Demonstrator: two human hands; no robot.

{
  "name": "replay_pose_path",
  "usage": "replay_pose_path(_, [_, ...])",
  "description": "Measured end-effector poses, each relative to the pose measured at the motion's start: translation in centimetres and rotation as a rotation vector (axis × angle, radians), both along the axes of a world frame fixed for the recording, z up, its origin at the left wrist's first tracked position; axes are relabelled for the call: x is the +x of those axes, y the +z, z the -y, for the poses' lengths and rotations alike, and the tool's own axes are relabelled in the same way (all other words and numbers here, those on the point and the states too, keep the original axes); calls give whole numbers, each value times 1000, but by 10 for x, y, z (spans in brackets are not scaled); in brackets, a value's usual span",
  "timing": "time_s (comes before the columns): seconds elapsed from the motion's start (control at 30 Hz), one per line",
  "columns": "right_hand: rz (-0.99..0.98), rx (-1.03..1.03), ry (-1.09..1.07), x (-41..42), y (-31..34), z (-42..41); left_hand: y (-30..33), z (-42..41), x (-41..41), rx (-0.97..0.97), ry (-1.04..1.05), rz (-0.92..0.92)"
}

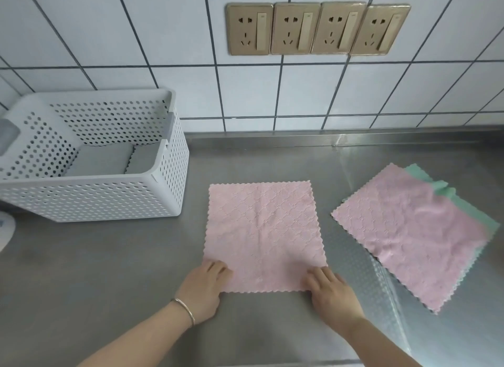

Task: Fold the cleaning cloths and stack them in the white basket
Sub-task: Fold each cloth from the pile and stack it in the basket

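**Pink cloth laid flat, both hands on its near corners**

So on the far left there's the white perforated plastic basket sitting on the brushed stainless steel counter, up near the wall. Inside it you can see folded grey cloths lying on the bottom, side by side.

Just right of the basket, middle of the counter, a square pink microfibre cloth with zigzag edges is spread out flat. The left hand, thin metal bangle on the wrist, has its fingers curled onto the cloth's near left corner, looks like it's pinching it. The right hand does the same at the near right corner, fingers bunched close together on the edge.

Further right, apart from that cloth, a loose pile: another pink cloth on top, a mint green cloth poking out underneath.

Up on the white tiled wall there's a row of four gold-coloured wall sockets.
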State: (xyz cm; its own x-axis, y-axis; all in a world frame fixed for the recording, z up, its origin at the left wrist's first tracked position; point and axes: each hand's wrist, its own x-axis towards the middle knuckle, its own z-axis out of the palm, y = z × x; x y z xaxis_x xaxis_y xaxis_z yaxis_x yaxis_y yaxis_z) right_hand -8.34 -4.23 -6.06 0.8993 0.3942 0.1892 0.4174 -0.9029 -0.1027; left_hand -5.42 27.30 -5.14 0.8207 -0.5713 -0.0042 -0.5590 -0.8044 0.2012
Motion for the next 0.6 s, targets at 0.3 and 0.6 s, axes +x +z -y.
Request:
replay_pose_path(0.3, [-106, 117, -348, 7, 8, 11, -2, -15, 0, -226, 317, -58])
replay_pose_path(0.6, [-259, 579, -450, 13, 51, 8, 42, -22, 1, -363, 587, -379])
